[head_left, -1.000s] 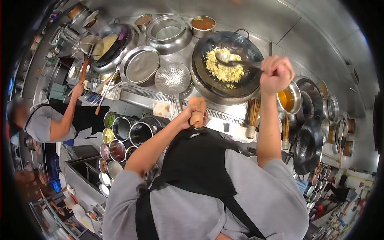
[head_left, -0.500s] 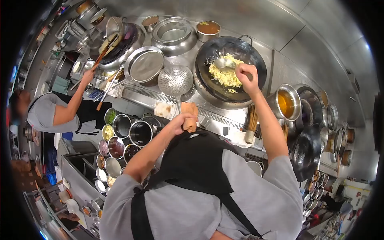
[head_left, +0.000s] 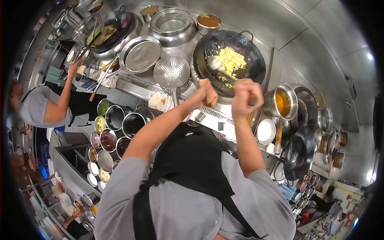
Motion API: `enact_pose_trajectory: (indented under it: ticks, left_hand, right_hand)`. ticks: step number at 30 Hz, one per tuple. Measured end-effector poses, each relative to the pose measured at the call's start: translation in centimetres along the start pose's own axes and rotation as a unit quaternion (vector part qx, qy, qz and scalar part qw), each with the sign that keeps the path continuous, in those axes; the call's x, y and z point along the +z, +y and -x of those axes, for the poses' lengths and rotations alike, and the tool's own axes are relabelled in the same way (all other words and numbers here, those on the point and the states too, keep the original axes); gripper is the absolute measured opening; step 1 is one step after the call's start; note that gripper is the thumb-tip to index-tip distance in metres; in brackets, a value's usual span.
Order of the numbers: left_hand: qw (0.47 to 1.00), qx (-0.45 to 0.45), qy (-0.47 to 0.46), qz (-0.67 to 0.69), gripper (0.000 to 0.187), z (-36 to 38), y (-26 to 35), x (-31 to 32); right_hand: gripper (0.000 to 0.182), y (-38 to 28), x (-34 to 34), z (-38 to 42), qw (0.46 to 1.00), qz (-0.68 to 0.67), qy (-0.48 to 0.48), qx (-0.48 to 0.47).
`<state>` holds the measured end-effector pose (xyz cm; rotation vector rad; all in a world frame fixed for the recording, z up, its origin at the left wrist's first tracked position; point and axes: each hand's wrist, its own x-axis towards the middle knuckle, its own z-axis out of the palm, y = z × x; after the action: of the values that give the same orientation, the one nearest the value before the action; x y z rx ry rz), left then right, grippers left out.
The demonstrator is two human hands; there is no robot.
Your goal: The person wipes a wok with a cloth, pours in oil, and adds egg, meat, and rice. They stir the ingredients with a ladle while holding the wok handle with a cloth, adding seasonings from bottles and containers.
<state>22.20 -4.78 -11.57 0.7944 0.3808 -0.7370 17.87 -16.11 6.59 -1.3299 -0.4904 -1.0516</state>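
Yellow egg-like food with rice-like bits (head_left: 231, 60) lies in a large black wok (head_left: 254, 58) on the stove. My right hand (head_left: 247, 96) is closed round the handle of a ladle (head_left: 216, 65), whose bowl is at the left side of the food, blurred by motion. My left hand (head_left: 206, 96) is closed on an orange-brown cloth (head_left: 211, 91) at the wok's near edge. Left of the wok rests a perforated skimmer (head_left: 171, 72), its handle pointing towards me and apart from my left hand.
A fine strainer (head_left: 143, 57) sits left of the skimmer. To the right stand a pot of amber liquid (head_left: 283, 102), a white bowl (head_left: 266, 131) and another wok (head_left: 299, 154). A co-worker (head_left: 52, 104) works at a wok on the left, near several metal pots.
My left hand has moved right and up to the wok with the cloth. My right hand has come down towards me with the ladle. The white bowl has come into view.
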Motion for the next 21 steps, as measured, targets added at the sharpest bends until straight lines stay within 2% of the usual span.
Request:
enact_pose_trajectory:
  ticks: [1,2,3,4,5,6,8,9,11,12,15,16,17,19,21]
  left_hand:
    - [0.999,-0.027,0.023,0.009,0.031,-1.2,-0.2,1.5]
    - [0.999,-0.028,0.021,0.005,0.031,-3.2,-0.6,2.1]
    - [0.997,-0.04,0.063,0.011,0.027,-6.1,-1.6,1.9]
    - [0.993,-0.053,0.105,0.018,0.022,-8.3,-2.9,1.0]
    - [0.994,-0.051,0.101,0.016,0.022,-10.5,-4.0,-0.5]
    - [0.996,-0.054,0.065,0.037,0.017,-12.9,-4.6,-1.9]
    - [0.989,-0.033,0.133,0.054,0.007,-9.5,-3.0,1.3]
    - [0.989,-0.037,0.134,0.052,0.007,-7.3,-3.0,2.6]
    - [0.983,0.006,0.12,0.136,0.01,-5.3,-3.2,4.1]
    - [0.988,-0.096,0.088,0.079,0.008,-5.1,-3.2,3.6]
    - [0.971,-0.168,0.142,0.093,0.008,6.3,1.4,10.7]
    - [0.964,-0.209,0.083,0.139,0.01,4.1,0.6,8.5]
    - [0.965,-0.209,0.084,0.136,0.01,3.1,-0.8,6.6]
    - [0.999,0.003,0.012,0.031,0.014,2.2,-4.1,3.1]
    - [0.999,-0.004,0.01,-0.04,0.019,-0.1,-7.0,-2.4]
  right_hand:
    - [0.015,2.0,-0.4,1.8,0.999,0.026,-0.034,0.031]
    - [0.016,4.1,-0.5,1.9,0.998,0.035,-0.033,0.039]
    - [0.016,6.0,-0.8,0.9,0.997,0.044,-0.033,0.046]
    - [0.017,7.1,-1.8,-0.9,0.99,0.077,-0.052,0.105]
    - [0.015,7.1,-2.4,-3.2,0.989,0.083,-0.011,0.12]
    - [0.015,5.2,-2.4,-5.4,0.982,-0.03,0.044,0.179]
    - [0.017,2.8,-3.8,-7.8,0.974,-0.092,0.038,0.204]
    - [0.017,2.0,-4.3,-7.9,0.97,-0.101,0.028,0.22]
    - [0.018,3.5,-5.7,-8.1,0.97,-0.103,0.04,0.216]
    - [0.018,4.0,-6.5,-8.3,0.97,-0.105,0.045,0.214]
    - [0.018,1.8,-8.4,-10.9,0.955,-0.146,0.074,0.249]
    - [0.017,-0.2,-7.4,-10.6,0.954,-0.164,0.07,0.242]
    - [0.017,-1.3,-5.9,-9.1,0.963,-0.149,0.066,0.217]
    - [0.015,-0.3,-3.9,-5.8,0.978,-0.119,0.028,0.166]
    - [0.016,2.4,-4.3,-3.6,0.995,-0.053,-0.057,0.069]
